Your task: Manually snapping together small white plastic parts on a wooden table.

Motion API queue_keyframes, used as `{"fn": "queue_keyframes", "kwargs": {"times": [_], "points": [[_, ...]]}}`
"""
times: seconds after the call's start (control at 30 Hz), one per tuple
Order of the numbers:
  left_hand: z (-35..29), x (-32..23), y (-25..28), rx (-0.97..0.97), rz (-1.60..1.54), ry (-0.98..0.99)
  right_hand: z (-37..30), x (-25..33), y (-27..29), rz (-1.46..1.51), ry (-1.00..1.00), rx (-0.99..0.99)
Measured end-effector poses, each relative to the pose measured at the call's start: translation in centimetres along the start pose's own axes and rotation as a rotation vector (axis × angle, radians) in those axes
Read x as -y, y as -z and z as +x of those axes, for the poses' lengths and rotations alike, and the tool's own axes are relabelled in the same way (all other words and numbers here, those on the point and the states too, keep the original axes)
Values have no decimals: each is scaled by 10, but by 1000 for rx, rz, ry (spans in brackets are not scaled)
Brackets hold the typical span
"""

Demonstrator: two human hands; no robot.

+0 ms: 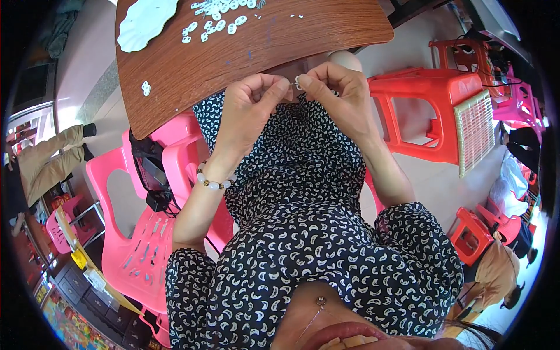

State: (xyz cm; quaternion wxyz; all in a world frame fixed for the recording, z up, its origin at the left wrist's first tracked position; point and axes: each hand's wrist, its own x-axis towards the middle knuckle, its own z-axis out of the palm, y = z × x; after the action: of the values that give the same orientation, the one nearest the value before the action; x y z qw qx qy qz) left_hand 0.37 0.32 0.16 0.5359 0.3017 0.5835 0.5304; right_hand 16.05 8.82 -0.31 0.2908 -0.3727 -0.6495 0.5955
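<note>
My left hand [248,114] and my right hand [344,96] meet over my lap, just off the table's near edge. A small white plastic piece [298,81] is pinched between my right thumb and fingers. Thumb and forefinger of my left hand are pressed together right beside it; a thin, tiny bit shows at their tips, too small to name. Several small white oval pieces with holes [232,28] lie scattered on the brown wooden table [280,44]. Apart from them, one similar white piece [146,88] rests near the table's left edge.
A white scalloped tray [146,23] lies at the table's far left. Pink plastic chairs [140,251] stand to my left, with a black bag [153,175] on one. To my right is a red stool [417,116] with a woven mat [474,131]. Other people are farther off on both sides.
</note>
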Motion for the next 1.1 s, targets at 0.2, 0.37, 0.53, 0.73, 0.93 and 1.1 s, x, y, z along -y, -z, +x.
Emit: {"fn": "queue_keyframes", "kwargs": {"times": [0.2, 0.37, 0.53, 0.73, 0.93, 1.1], "points": [[0, 0, -1, 5, 18, 4, 0, 0, 0, -22, 4, 8], [1, 5, -1, 1, 30, -66, 0, 3, 0, -59, 14, 16], [1, 4, -1, -5, 35, -61, -1, -2, -2, -42, 19, 12], [1, 5, 0, 2, 35, -72, -2, -1, -2, -19, 0, 27], [-1, 3, -1, -12, 61, -73, -2, -1, -1, -6, -6, 48], [-1, 6, -1, -25, 78, -78, -3, -3, -3, -12, 2, 51]]}}
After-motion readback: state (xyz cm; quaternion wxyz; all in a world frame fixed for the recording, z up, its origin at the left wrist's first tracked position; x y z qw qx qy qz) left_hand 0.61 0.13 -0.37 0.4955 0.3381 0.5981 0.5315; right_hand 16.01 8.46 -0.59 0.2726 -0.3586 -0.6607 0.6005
